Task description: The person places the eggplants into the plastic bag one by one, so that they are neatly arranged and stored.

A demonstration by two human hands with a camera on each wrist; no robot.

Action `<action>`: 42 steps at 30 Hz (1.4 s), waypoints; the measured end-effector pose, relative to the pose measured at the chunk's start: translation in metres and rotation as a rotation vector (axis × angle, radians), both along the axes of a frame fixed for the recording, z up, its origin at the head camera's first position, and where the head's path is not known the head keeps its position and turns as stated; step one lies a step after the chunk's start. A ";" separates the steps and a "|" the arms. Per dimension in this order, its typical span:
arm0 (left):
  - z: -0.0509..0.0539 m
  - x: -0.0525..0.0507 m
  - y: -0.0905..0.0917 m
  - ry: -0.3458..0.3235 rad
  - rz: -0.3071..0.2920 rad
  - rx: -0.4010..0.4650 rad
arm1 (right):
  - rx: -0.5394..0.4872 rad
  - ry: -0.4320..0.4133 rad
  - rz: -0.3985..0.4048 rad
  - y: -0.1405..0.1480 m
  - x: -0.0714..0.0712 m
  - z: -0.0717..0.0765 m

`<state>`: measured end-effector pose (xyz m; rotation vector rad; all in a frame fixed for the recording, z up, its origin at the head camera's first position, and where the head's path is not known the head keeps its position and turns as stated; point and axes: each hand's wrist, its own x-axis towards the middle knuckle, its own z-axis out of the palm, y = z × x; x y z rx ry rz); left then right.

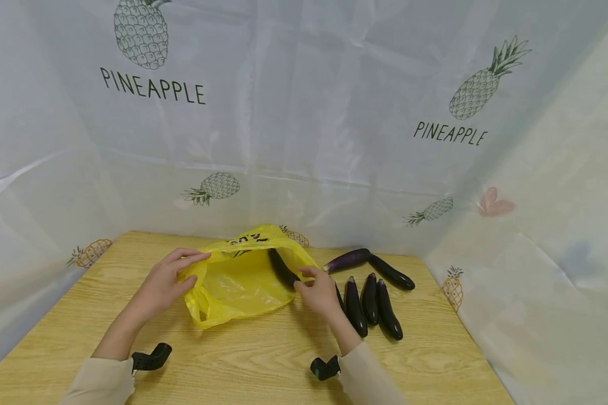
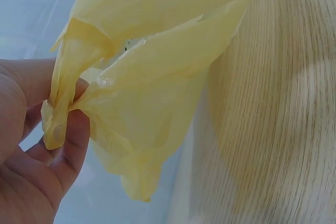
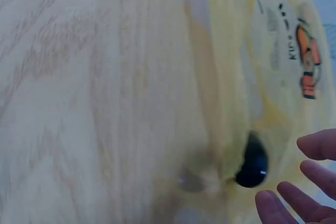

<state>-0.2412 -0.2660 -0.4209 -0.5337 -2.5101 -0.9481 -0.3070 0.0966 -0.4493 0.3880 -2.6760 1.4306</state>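
A yellow plastic bag (image 1: pixel 238 281) lies on its side on the table, its mouth facing me. My left hand (image 1: pixel 166 278) pinches the gathered handle at the bag's left edge; in the left wrist view the thumb and fingers (image 2: pixel 77 142) grip the bunched plastic. One dark purple eggplant (image 1: pixel 281 269) lies inside the bag's right part, its rounded end at the mouth. Beside that end is my right hand (image 1: pixel 318 292), its fingers spread apart and holding nothing in the right wrist view. That view also shows the eggplant's glossy end (image 3: pixel 254 166).
Several more eggplants lie right of the bag: a row including one eggplant (image 1: pixel 356 309), plus two behind it, one of them a purple eggplant (image 1: pixel 347 260). The wooden table (image 1: pixel 223 365) meets a pineapple-print curtain (image 1: pixel 304 124) at the back and sides.
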 end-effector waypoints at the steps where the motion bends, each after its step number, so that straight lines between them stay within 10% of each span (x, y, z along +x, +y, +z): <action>1: 0.000 0.000 0.000 0.002 0.000 0.000 | -0.001 0.002 0.006 0.003 0.002 0.003; 18: -0.005 -0.005 -0.001 0.011 0.003 -0.014 | 0.143 0.192 -0.056 0.104 0.024 0.032; 30: -0.009 -0.006 -0.001 0.019 -0.010 -0.018 | 0.302 0.331 -0.091 0.166 0.043 0.023; 42: -0.007 -0.006 -0.001 0.019 -0.009 -0.016 | 0.417 0.291 -0.125 0.196 0.054 0.008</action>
